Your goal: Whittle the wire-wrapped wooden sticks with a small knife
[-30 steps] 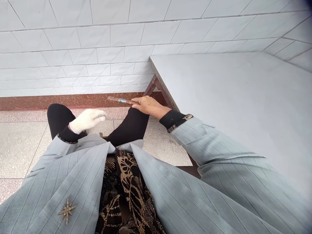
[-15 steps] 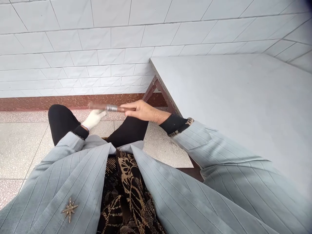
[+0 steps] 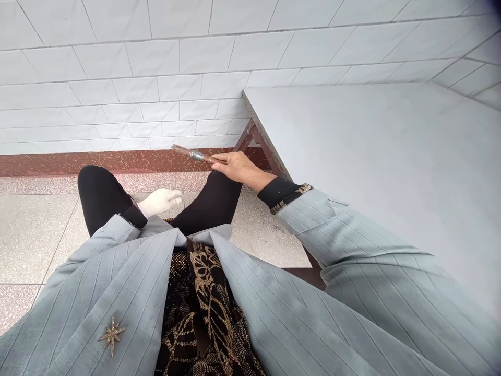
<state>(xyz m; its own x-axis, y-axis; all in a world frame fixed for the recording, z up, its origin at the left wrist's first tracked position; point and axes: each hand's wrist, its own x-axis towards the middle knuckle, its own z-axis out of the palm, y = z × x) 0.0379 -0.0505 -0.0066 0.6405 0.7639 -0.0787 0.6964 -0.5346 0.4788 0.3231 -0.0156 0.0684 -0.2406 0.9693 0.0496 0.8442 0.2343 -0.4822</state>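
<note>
My right hand (image 3: 237, 167) is closed around one end of a brown wooden stick (image 3: 180, 150), which tilts up to the left. Silvery wire (image 3: 196, 155) is wound in a tight coil around the stick's middle. A faint thin strand seems to run down from the coil toward my left hand (image 3: 162, 201). That hand wears a white glove, lower and to the left, apart from the stick. Its fingers are pressed together at the strand's lower end, which is hard to make out.
A pale table top (image 3: 371, 156) on a reddish-brown frame (image 3: 266, 149) stands at my right, against the white tiled wall (image 3: 117, 62). My knees in black trousers (image 3: 102, 196) are below the hands, over a speckled tile floor (image 3: 31, 235).
My left hand has dropped away from the stick and moved slightly right. The stick's free end has risen and shifted right, with my right hand still holding it.
</note>
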